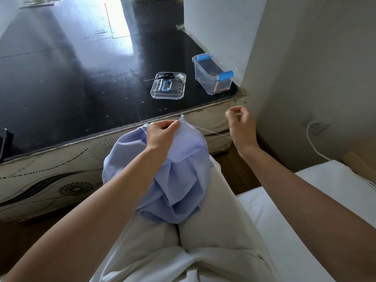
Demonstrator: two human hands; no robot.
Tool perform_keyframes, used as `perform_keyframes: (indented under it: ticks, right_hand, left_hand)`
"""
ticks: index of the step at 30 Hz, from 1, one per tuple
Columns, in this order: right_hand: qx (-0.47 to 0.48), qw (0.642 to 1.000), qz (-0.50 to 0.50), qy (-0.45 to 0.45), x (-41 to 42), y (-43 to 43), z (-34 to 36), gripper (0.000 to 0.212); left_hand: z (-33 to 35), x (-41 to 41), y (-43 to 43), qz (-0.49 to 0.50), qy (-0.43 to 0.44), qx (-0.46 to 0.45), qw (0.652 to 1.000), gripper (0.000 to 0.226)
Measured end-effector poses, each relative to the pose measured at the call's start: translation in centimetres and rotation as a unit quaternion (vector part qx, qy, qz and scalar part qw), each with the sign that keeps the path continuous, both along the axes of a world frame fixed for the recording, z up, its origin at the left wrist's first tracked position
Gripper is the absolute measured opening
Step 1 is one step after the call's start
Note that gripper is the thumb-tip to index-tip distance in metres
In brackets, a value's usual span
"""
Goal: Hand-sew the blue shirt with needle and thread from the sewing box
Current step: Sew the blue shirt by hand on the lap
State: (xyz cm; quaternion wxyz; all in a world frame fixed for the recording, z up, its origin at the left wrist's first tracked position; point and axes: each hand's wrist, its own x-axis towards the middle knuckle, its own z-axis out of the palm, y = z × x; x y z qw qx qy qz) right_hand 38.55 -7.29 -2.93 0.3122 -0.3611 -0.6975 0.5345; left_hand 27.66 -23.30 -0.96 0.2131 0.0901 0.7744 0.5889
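Currently your left hand (pixel 162 132) pinches a raised edge of the blue shirt (pixel 183 180), which lies bunched on your lap. The sewing box (pixel 212 76) stands open near the table's near right corner. Thread (pixel 213 132) runs taut from the shirt to your right hand (pixel 241 123), whose curled fingers pinch it; the needle is not discernible. Stitching is judged under way; finishing the seam, knotting and cutting remain.
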Motion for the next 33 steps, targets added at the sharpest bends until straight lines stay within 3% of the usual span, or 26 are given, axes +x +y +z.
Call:
perform_keyframes:
  ticks: [5,11,17,19,21,23,24,25,26,30,33]
  right_hand:
    - [0.123,0.971,0.191,-0.076,-0.8,-2.2,0.5,0.018]
    - [0.174,0.960,0.208,-0.068,-2.6,-3.4,-0.3,0.033]
    - [0.210,0.958,0.195,-0.031,-2.9,-3.4,-0.8,0.026]
    - [0.198,0.951,0.237,-0.002,-2.4,-3.1,-0.4,0.021]
    - [0.119,0.920,0.372,-0.027,-1.5,-2.8,0.4,0.011]
    - [0.019,0.840,0.516,-0.164,-0.4,-2.4,1.5,0.007]
    - [-0.014,0.804,0.550,-0.227,0.1,-2.3,1.8,0.005]
    - [-0.026,0.794,0.553,-0.253,0.4,-2.2,1.7,0.006]
    - [-0.031,0.812,0.531,-0.240,0.5,-2.0,1.6,0.008]
    - [0.016,0.943,0.326,-0.068,-0.4,-1.8,0.8,0.007]
    - [0.080,0.968,0.240,-0.004,-1.4,-2.3,0.2,0.012]
  left_hand:
    - [0.1,0.3,0.1,-0.009,-0.030,0.016,0.999,0.014]
    - [0.7,0.8,0.0,-0.029,-0.062,0.036,0.997,0.014]
    - [0.5,0.6,0.1,-0.021,-0.071,0.043,0.996,0.018]
    - [0.2,0.1,0.1,-0.008,-0.081,0.045,0.996,0.017]
    - [0.1,-0.3,0.0,0.011,-0.087,0.047,0.995,0.014]
    - [0.1,-0.6,-0.1,0.025,-0.092,0.060,0.994,0.015]
    - [0.0,-0.7,0.0,0.026,-0.090,0.061,0.994,0.013]
    - [0.0,-0.7,0.0,0.025,-0.089,0.065,0.994,0.011]
    - [0.0,-0.8,0.0,0.024,-0.089,0.069,0.993,0.009]
    - [-0.1,-0.9,0.1,0.031,-0.126,0.068,0.989,0.011]
    - [-0.4,-0.9,0.2,0.025,-0.137,0.062,0.988,0.020]
